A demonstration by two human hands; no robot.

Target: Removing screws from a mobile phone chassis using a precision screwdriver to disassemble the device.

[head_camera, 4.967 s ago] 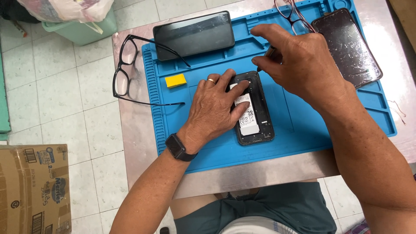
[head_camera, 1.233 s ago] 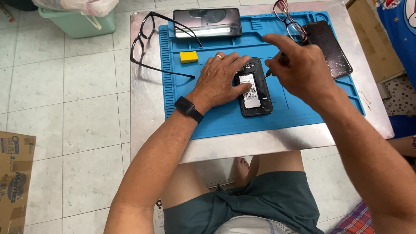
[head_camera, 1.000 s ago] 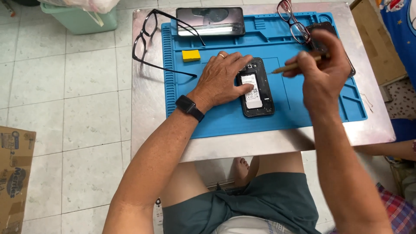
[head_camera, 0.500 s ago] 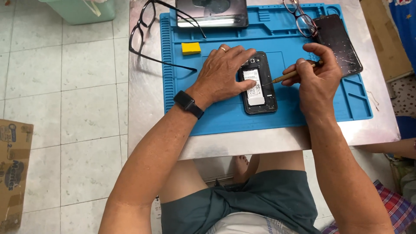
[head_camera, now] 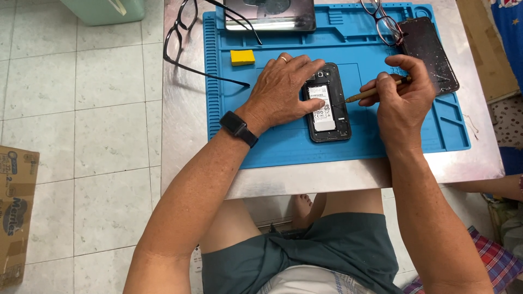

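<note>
Head view, looking straight down: steel table [head_camera: 190, 130] with a blue mat [head_camera: 381, 141] covering most of it, bare metal strip along the left and near edges. On the mat's middle sits the open phone [head_camera: 328, 114], back cover off, battery showing. Left hand [head_camera: 283, 90] lies flat over its top-left part, fingers spread, pinning it down rather than gripping. Right hand [head_camera: 403, 103] is closed around a thin brown tool [head_camera: 370, 93], tip touching the phone's right edge. Far edge is crowded: dark tablet [head_camera: 271, 15], a second phone [head_camera: 429, 54] at the right, black glasses [head_camera: 185, 38] hanging over the mat's left edge, another pair of glasses [head_camera: 381, 22]. Yellow block [head_camera: 242, 57] just left of the hand. Free mat is mostly near side and lower right.
</note>
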